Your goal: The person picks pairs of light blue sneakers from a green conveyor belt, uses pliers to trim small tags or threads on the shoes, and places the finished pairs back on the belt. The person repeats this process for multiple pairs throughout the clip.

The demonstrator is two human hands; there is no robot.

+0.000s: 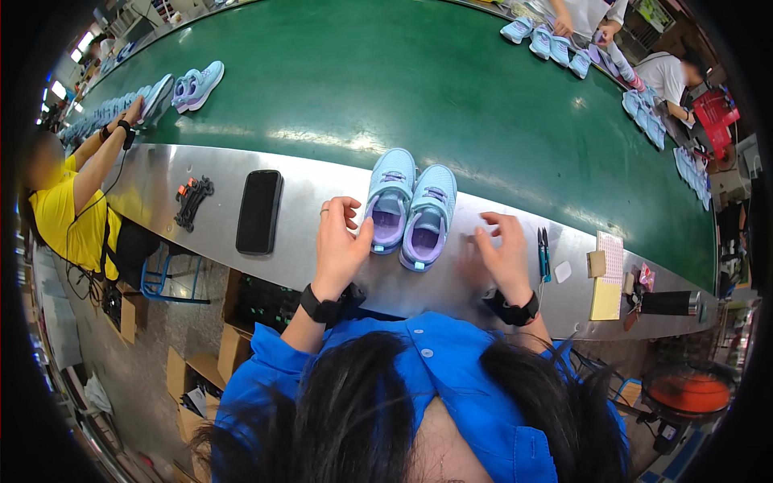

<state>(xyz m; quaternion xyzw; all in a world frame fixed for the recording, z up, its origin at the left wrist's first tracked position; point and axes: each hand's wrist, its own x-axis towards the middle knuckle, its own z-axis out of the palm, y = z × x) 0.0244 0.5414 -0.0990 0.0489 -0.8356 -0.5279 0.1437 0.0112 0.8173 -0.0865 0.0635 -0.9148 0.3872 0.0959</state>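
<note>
A pair of light blue sneakers with lilac linings stands side by side in front of me, the left sneaker [392, 173] and the right sneaker [437, 187]. Their toes point away, over the green belt, and their heels rest on the metal ledge. Beside the left sneaker is my left hand [341, 245], fingers curved and apart; I cannot tell whether its thumb touches the shoe. My right hand [507, 253] hovers right of the pair, thumb and fingers apart, holding nothing. Each wrist wears a black band.
A green conveyor belt [322, 88] runs beyond the metal ledge [314, 181]. On the ledge lie a black phone [259, 212], dark clips [193, 201], teal-handled snips [544, 256] and a yellow notepad [605, 298]. Other people handle sneakers at left and far right. An orange fan [691, 392] stands lower right.
</note>
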